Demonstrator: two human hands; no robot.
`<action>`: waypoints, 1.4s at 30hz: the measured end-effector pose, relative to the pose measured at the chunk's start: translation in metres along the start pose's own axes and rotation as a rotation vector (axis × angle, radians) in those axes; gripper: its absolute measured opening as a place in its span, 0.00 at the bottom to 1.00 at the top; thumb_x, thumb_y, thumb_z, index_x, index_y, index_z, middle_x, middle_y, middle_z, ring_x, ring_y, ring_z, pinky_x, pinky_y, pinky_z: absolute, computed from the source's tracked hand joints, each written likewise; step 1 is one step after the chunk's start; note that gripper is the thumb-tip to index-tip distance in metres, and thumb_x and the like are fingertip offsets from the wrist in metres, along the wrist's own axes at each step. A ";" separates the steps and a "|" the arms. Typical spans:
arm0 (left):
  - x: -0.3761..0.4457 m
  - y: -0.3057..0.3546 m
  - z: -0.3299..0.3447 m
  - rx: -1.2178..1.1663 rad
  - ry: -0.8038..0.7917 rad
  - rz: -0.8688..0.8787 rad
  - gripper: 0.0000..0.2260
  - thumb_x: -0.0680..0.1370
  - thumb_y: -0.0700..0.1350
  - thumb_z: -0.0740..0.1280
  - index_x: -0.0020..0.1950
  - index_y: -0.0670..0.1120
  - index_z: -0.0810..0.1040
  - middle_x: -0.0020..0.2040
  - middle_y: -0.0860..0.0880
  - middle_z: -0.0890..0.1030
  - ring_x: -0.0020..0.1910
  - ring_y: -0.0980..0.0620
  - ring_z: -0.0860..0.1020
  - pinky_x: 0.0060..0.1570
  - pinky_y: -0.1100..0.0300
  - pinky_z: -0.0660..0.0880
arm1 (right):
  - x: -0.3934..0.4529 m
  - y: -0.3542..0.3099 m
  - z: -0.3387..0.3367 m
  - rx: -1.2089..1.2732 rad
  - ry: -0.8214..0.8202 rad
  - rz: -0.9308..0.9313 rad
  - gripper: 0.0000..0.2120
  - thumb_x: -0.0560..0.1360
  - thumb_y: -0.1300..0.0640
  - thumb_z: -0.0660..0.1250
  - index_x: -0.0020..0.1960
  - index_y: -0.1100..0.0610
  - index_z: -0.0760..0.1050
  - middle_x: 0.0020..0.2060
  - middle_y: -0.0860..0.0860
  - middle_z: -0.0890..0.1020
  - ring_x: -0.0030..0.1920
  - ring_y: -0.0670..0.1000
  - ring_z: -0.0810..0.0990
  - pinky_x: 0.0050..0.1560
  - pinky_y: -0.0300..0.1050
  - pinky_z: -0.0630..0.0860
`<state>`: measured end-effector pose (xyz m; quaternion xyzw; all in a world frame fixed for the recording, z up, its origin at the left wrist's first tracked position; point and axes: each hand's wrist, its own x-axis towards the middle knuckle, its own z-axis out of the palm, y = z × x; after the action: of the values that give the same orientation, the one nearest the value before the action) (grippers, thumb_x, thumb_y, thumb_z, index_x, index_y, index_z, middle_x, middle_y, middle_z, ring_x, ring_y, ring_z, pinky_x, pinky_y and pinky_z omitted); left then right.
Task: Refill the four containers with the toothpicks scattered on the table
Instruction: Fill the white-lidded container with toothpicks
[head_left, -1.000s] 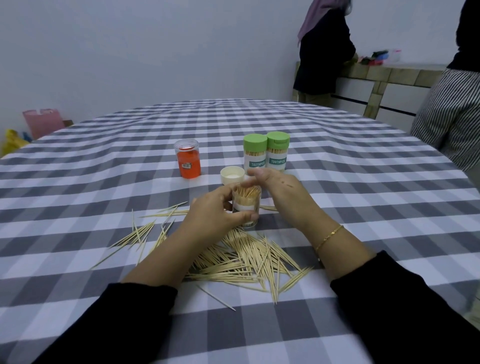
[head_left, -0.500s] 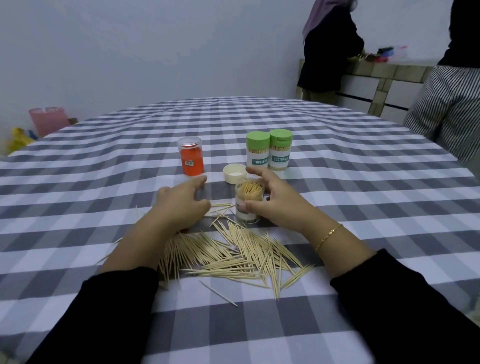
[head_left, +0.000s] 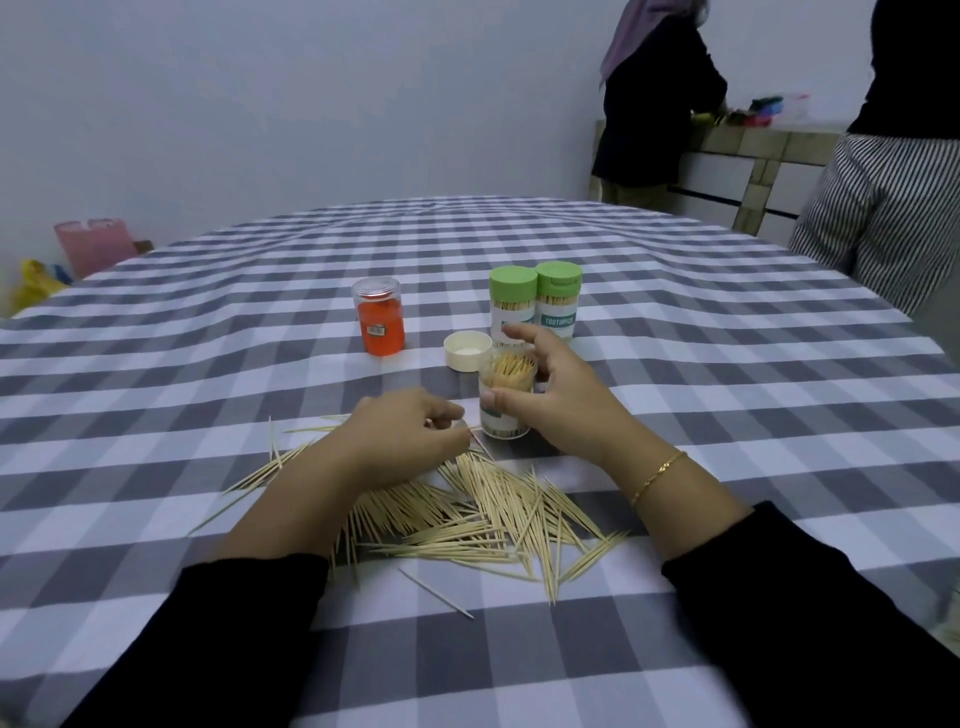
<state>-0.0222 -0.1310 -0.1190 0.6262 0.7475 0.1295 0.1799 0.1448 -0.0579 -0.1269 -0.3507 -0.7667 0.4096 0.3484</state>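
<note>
Wooden toothpicks (head_left: 483, 512) on tabletop (head_left: 727, 395), left grip (head_left: 410, 436) pinching some, right grip (head_left: 550, 395) curled round open jar (head_left: 506, 400); next I lift and drop them in.

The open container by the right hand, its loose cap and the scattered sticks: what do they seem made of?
Open container: clear, probably plastic; the toothpicks inside show through its wall.
Loose cap: opaque cream, smooth, likely plastic.
Scattered toothpicks: pale matte slivers, apparently wood or bamboo.
</note>
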 end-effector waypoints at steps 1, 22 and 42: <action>-0.001 0.001 -0.001 0.004 -0.022 0.013 0.20 0.76 0.55 0.62 0.68 0.56 0.74 0.63 0.54 0.77 0.63 0.50 0.73 0.68 0.49 0.65 | 0.001 0.000 -0.002 -0.005 0.006 0.009 0.33 0.71 0.55 0.73 0.71 0.46 0.63 0.63 0.47 0.70 0.61 0.48 0.73 0.58 0.41 0.73; 0.000 0.002 -0.001 0.219 -0.105 0.186 0.17 0.80 0.55 0.63 0.69 0.62 0.71 0.65 0.56 0.72 0.66 0.53 0.69 0.68 0.49 0.62 | 0.004 0.004 -0.008 -0.029 -0.011 0.088 0.32 0.71 0.56 0.73 0.71 0.45 0.63 0.63 0.51 0.74 0.59 0.50 0.77 0.59 0.45 0.75; 0.005 0.016 0.013 0.669 0.136 0.254 0.15 0.83 0.52 0.55 0.62 0.57 0.79 0.58 0.54 0.78 0.57 0.52 0.75 0.63 0.52 0.59 | 0.004 0.004 -0.012 -0.041 0.027 0.097 0.32 0.72 0.57 0.72 0.71 0.47 0.62 0.65 0.52 0.73 0.58 0.49 0.76 0.47 0.34 0.73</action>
<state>-0.0029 -0.1234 -0.1250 0.7282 0.6750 -0.0597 -0.1027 0.1535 -0.0484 -0.1248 -0.3998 -0.7522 0.4055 0.3314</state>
